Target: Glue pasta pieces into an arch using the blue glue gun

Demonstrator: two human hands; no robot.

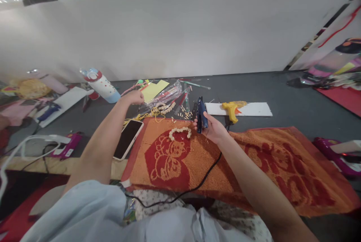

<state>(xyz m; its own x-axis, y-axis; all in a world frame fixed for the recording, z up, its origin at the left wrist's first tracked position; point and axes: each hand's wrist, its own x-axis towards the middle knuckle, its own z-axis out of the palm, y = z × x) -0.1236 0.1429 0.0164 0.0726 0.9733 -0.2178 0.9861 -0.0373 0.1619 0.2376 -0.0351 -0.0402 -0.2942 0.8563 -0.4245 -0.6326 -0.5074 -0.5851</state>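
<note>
My right hand (214, 128) is closed around a dark blue stapler (202, 116), held upright over the back edge of an orange and red towel (210, 159). My left hand (136, 97) reaches forward with its fingers curled, beside yellow paper sheets (154, 91). Whatever those fingers hold, if anything, is hidden. On the towel, left of the stapler, lies a curved strip of small beige pieces (179, 133). Loose beige pieces (186, 114) are scattered just behind the towel. Yellow cord (149, 115) lies between the phone and the scattered pieces.
A yellow glue gun (232, 111) rests on a white board (258, 109) to the right. Clear plastic wrappers (170, 93) lie behind. A phone (128, 139) sits under my left forearm, and a spotted bottle (100, 85) stands farther back. A black cable (194, 188) crosses the towel.
</note>
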